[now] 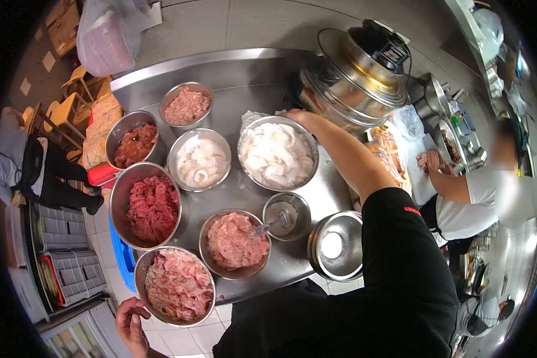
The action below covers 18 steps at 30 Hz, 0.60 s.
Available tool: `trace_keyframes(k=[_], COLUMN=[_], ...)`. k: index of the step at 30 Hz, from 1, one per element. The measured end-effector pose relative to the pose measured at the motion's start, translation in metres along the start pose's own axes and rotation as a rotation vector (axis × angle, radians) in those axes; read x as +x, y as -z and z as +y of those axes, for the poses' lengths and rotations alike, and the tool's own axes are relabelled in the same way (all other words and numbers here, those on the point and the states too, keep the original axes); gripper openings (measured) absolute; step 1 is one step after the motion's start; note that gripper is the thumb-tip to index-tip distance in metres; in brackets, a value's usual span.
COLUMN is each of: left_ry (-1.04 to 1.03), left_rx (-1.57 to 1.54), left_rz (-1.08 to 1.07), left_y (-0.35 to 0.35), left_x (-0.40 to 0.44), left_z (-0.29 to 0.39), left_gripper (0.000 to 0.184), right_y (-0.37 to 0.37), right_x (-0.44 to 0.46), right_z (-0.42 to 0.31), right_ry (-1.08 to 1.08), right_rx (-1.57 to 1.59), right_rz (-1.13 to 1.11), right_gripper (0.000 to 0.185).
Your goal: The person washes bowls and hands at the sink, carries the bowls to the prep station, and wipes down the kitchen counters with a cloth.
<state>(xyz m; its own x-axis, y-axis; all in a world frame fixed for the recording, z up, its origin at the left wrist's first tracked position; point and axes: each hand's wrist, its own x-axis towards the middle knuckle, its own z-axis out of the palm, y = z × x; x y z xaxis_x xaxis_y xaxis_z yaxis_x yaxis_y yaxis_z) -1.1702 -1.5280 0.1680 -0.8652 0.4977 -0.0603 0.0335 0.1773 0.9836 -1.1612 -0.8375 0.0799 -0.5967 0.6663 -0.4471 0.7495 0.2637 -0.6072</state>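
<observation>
My right hand [297, 118] reaches to the far rim of a steel bowl [314, 168] heaped with pale, curled seafood pieces [275, 152]. Its fingers are mostly hidden behind that rim, beside a crumpled white cloth [252, 117]. At the lower left, my left hand [131, 325] is open with fingers loosely bent, holding nothing. It hovers by the outer side of a steel bowl [142, 271] of pink meat chunks [180, 283]. Between my hands stand a bowl of minced meat [235, 238] and a small steel cup [286, 216] with a utensil leaning across it.
More steel bowls hold red meat [153, 209], pale seafood [200, 161] and mince [187, 107]. Nested bowls [338, 244] sit near my right arm. A large steel pot [364, 77] stands behind. At right, a co-worker [477, 194] handles food on a white board [422, 184].
</observation>
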Motion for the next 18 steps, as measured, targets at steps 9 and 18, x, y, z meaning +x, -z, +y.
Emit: trace_keyframes(k=[9, 18], left_ry=[-0.094, -0.158], left_rx=[-0.023, -0.063], left_rz=[-0.065, -0.075], left_y=[-0.021, -0.027], left_x=[-0.020, -0.023], left_z=[0.008, 0.008], left_gripper=[0.046, 0.042], right_y=[-0.004, 0.020], right_x=[0.014, -0.148], right_z=[0.133, 0.169], right_ry=[0.455, -0.017], right_rx=[-0.157, -0.846], right_rz=[0.057, -0.630], right_gripper=[0.026, 0.027])
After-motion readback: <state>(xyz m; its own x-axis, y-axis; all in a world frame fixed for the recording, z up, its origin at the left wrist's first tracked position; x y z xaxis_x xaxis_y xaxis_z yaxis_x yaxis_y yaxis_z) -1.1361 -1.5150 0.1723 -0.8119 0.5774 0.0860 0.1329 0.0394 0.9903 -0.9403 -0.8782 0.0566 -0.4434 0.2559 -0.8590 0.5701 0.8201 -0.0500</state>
